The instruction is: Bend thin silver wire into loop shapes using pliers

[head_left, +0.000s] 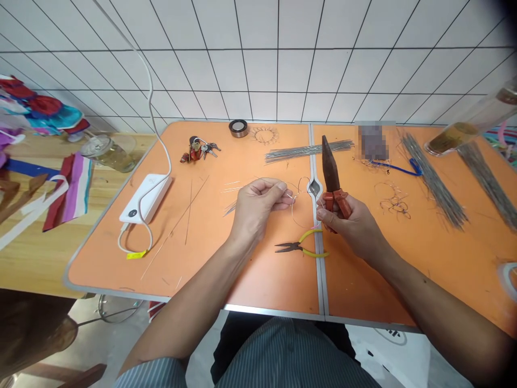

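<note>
Thin bent wire: above the orange table, near its central seam. Left hand closed, pinching the wire between thumb and fingertips. Right hand curled around the handles of the red-handled pliers, nose pointing up. Yellow-handled pliers lie nearer the person, handles reaching across the seam; a wire bundle lies beyond the hands.

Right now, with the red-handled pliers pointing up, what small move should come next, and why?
I'd probably tip the red-handled pliers down toward the thin wire: the right hand's grip holds them with their tips away from the wire, while the left hand's grip pinches that wire at the fingertips.
</note>
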Action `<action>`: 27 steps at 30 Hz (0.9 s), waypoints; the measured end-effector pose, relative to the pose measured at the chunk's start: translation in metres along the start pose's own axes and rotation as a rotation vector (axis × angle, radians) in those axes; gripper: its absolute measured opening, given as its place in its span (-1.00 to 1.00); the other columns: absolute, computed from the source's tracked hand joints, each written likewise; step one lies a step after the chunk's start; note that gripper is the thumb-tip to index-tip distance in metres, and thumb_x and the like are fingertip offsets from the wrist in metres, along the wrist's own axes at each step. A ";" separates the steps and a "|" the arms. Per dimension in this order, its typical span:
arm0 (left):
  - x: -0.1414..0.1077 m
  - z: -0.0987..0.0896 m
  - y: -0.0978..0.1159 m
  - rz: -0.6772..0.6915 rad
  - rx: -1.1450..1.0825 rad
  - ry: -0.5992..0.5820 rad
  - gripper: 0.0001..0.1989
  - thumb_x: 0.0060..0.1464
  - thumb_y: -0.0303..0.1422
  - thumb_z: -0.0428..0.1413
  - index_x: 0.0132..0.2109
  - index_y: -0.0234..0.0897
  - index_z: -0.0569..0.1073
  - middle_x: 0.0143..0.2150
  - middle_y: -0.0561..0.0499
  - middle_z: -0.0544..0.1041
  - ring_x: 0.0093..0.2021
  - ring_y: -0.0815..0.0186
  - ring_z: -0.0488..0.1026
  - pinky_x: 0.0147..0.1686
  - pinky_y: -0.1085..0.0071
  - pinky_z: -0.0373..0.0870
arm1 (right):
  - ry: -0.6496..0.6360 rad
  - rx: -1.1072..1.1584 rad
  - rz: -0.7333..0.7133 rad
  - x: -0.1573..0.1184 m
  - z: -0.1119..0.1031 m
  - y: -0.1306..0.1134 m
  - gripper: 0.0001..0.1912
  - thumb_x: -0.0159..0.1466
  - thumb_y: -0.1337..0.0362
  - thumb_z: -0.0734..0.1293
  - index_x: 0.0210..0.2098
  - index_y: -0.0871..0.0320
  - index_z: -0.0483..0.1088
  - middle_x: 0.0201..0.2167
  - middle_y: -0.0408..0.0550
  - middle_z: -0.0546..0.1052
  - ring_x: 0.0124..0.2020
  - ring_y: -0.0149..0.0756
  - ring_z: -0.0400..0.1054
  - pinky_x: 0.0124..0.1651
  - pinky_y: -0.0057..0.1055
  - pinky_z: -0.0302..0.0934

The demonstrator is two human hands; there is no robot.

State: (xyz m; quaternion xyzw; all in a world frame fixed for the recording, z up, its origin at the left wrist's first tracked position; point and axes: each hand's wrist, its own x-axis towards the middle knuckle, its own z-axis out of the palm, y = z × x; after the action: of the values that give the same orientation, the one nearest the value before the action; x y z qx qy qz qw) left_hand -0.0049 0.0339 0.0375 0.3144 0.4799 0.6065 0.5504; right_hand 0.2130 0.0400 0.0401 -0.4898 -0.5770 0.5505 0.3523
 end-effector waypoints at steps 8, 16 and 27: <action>0.003 -0.001 -0.003 -0.009 -0.001 0.010 -0.69 -0.01 -0.22 0.50 -0.24 -0.34 0.67 -0.37 -0.05 0.70 -0.43 0.34 0.64 -0.32 0.44 0.63 | -0.032 0.025 0.026 0.000 -0.004 0.001 -0.54 0.26 -0.04 0.55 -0.08 0.12 0.41 -0.29 -0.13 0.47 -0.40 -0.38 0.24 -0.36 -0.35 0.14; 0.014 -0.011 0.010 0.007 -0.056 0.098 -0.75 -0.04 -0.29 0.48 -0.29 -0.33 0.63 -0.38 -0.02 0.68 -0.45 0.37 0.63 -0.36 0.48 0.61 | -0.196 -0.016 0.102 0.006 -0.017 0.016 -0.41 0.42 -0.26 0.37 0.02 0.16 0.48 -0.15 0.07 0.60 -0.30 -0.25 0.43 -0.45 -0.36 0.23; 0.020 -0.022 0.022 -0.009 -0.142 0.148 -0.75 -0.01 -0.30 0.46 -0.25 -0.29 0.59 -0.35 -0.02 0.71 -0.28 0.27 0.73 -0.27 0.47 0.63 | -0.466 -0.309 0.175 0.006 -0.030 0.020 -0.40 0.45 -0.30 0.31 0.05 0.11 0.52 -0.36 -0.12 0.47 -0.44 -0.32 0.26 -0.38 -0.33 0.17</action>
State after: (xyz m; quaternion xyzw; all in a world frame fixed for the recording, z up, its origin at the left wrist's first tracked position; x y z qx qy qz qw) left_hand -0.0372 0.0495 0.0471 0.2268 0.4765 0.6582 0.5368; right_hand 0.2435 0.0524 0.0246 -0.4460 -0.6751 0.5818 0.0828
